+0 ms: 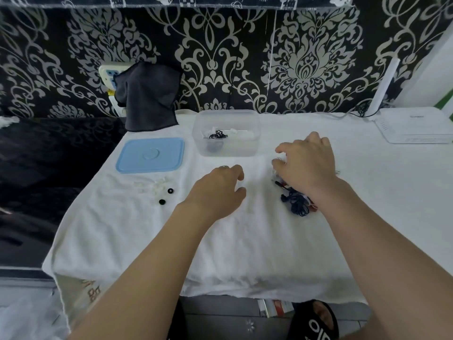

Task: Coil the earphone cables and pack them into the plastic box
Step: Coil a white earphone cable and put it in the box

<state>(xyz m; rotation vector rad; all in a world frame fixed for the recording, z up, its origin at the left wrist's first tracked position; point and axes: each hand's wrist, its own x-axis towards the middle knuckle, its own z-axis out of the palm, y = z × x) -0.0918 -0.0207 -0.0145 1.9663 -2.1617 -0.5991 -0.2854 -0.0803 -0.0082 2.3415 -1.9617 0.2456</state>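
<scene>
Left hand [218, 190] – loosely curled, holding nothing | right hand [306, 163] – over tangled earphone cables [296, 202], grip unclear | plastic box [226, 146] far, open.

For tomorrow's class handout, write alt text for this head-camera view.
Two hands reach over a white cloth: the right hand above a tangle of dark earphone cables, the left hand resting empty. Behind them stand an open clear plastic box holding one dark cable and its blue lid.
</scene>
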